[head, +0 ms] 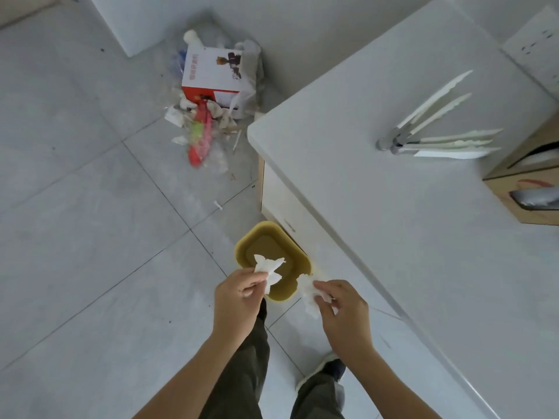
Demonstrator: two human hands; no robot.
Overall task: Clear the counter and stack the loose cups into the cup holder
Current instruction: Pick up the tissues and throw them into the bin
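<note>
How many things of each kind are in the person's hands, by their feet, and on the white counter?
Crumpled white tissues: 2, one in the left hand at, one in the right hand at
Yellow bins on the floor: 1
Tongs on the counter: 2
Cardboard boxes on the counter: 1
Total: 6

Soft, even daylight fills the scene, bright without harsh glare. The white matte counter top (408,207) looks slightly washed out. Shadows are faint. Wide-angle distortion bends its edges, and the far litter pile (208,110) is blurred.
</note>
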